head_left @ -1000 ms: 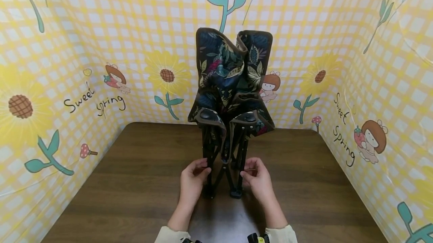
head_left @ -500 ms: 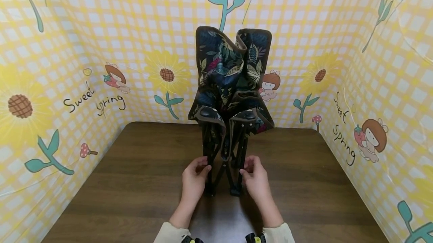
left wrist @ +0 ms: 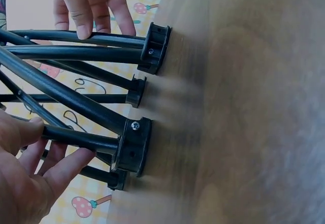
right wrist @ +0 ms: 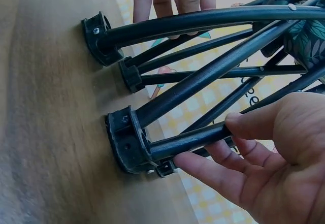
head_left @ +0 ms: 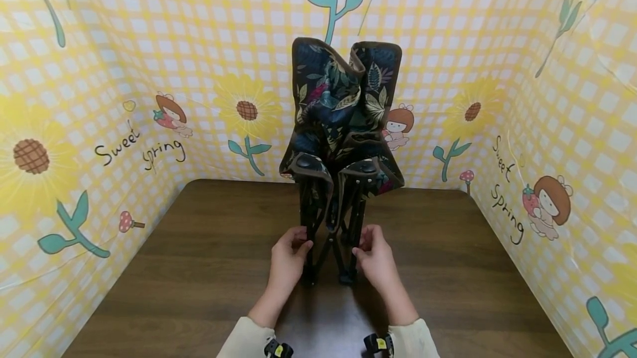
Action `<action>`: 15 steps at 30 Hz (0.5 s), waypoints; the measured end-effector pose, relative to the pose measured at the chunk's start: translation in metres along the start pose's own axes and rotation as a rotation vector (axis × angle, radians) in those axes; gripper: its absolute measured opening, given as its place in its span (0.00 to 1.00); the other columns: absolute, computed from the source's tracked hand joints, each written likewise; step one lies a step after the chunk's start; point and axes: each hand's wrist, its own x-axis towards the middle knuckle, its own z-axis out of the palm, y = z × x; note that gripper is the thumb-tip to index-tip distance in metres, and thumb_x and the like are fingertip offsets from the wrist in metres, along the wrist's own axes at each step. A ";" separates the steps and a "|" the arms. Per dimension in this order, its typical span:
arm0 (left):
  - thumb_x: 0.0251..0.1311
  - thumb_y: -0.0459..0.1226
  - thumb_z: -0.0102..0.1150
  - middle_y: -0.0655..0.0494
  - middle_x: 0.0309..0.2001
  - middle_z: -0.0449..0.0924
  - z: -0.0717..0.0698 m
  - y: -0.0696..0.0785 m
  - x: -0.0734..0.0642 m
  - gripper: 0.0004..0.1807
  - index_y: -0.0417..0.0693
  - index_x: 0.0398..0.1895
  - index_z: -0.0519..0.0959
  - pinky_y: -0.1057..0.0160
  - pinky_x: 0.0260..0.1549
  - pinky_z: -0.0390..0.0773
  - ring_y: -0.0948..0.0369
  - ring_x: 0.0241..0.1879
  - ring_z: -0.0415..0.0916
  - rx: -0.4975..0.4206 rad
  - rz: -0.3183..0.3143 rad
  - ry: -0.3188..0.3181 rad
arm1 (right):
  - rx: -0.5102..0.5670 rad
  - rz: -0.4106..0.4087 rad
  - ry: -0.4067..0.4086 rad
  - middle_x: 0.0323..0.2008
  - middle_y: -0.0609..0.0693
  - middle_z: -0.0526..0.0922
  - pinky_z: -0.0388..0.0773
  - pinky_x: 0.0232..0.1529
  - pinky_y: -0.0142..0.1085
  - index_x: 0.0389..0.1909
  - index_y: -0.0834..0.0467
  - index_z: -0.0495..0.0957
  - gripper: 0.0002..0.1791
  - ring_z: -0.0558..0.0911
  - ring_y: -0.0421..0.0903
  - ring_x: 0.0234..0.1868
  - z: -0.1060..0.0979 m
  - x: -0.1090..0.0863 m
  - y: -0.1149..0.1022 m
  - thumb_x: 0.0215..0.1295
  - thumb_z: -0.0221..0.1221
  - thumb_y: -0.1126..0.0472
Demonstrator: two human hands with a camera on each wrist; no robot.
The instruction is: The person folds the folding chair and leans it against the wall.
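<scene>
A folding camp chair with dark leaf-print fabric and black tube legs stands partly folded, upright at the middle of the table. My left hand pinches the near left leg low down between thumb and fingers. On the other side my right hand holds the near right leg at about the same height. In the left wrist view, the left thumb lies on a leg tube just above its black plastic foot. The right wrist view shows the right thumb and fingers around another tube near its foot.
The brown wood-grain table reaches under the chair and to both sides. A yellow checked cloth with printed flowers hangs behind it and along the left and right. Black straps circle the wrists over cream sleeves.
Both hands and the chair's feet have shifted slightly away from me across the table. The hold on the two legs and the chair's partly folded shape look the same.
</scene>
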 end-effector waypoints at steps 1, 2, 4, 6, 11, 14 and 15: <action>0.63 0.28 0.68 0.52 0.41 0.86 0.000 0.000 0.001 0.14 0.47 0.50 0.83 0.64 0.28 0.85 0.54 0.40 0.82 0.001 0.003 -0.009 | 0.005 0.005 -0.009 0.41 0.58 0.76 0.84 0.27 0.36 0.53 0.59 0.67 0.23 0.80 0.48 0.35 -0.001 0.001 0.000 0.63 0.63 0.78; 0.63 0.28 0.68 0.52 0.41 0.86 0.000 0.000 0.002 0.14 0.47 0.50 0.83 0.64 0.27 0.85 0.54 0.41 0.82 0.005 0.006 -0.017 | 0.008 0.007 -0.018 0.41 0.58 0.75 0.84 0.27 0.37 0.53 0.59 0.66 0.23 0.80 0.48 0.35 -0.001 0.002 0.000 0.63 0.63 0.78; 0.63 0.28 0.68 0.52 0.41 0.85 0.000 0.000 0.004 0.14 0.47 0.50 0.82 0.64 0.28 0.85 0.54 0.41 0.82 0.013 0.008 -0.027 | 0.013 0.006 -0.034 0.41 0.58 0.75 0.84 0.27 0.38 0.53 0.59 0.66 0.23 0.80 0.48 0.35 -0.003 0.004 0.000 0.63 0.63 0.78; 0.63 0.28 0.68 0.53 0.41 0.85 0.001 0.000 0.006 0.14 0.47 0.50 0.81 0.64 0.32 0.84 0.56 0.42 0.81 0.032 0.011 -0.035 | 0.020 0.002 -0.047 0.41 0.59 0.74 0.86 0.28 0.42 0.53 0.58 0.66 0.24 0.80 0.49 0.35 -0.003 0.007 0.000 0.63 0.63 0.78; 0.63 0.28 0.68 0.53 0.40 0.84 0.002 -0.002 0.013 0.14 0.46 0.50 0.80 0.61 0.43 0.80 0.57 0.43 0.81 0.088 0.039 -0.039 | 0.051 0.007 -0.076 0.42 0.59 0.73 0.86 0.31 0.54 0.52 0.57 0.65 0.24 0.80 0.51 0.36 -0.004 0.014 0.004 0.63 0.63 0.78; 0.62 0.27 0.68 0.52 0.39 0.84 0.003 -0.003 0.017 0.15 0.45 0.50 0.80 0.59 0.43 0.80 0.57 0.42 0.81 0.106 0.050 -0.043 | 0.057 0.015 -0.086 0.42 0.59 0.73 0.86 0.32 0.56 0.52 0.57 0.66 0.24 0.80 0.51 0.36 -0.004 0.018 0.005 0.63 0.63 0.78; 0.62 0.27 0.68 0.51 0.39 0.84 0.003 -0.003 0.018 0.15 0.44 0.50 0.80 0.58 0.43 0.80 0.56 0.42 0.81 0.107 0.054 -0.045 | 0.058 0.014 -0.086 0.42 0.59 0.73 0.86 0.32 0.56 0.52 0.57 0.66 0.24 0.80 0.50 0.36 -0.004 0.019 0.005 0.63 0.63 0.78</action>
